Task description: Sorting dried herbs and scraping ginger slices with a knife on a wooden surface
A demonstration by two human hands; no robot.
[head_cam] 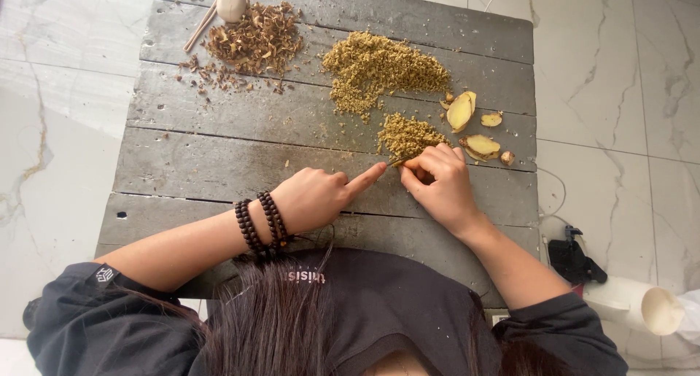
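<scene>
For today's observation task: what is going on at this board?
A person works over a grey wooden board. The right hand grips a thin tool beside a small pile of chopped bits; the left hand points a finger at its tip. Ginger pieces and a bigger pile lie beyond.

A grey plank bench [219, 164] carries brown husk scraps [251, 40] at eleven o'clock, two heaps of minced yellow-green bits [383, 66] near centre, and cut ginger pieces [470, 128] at two o'clock.
</scene>
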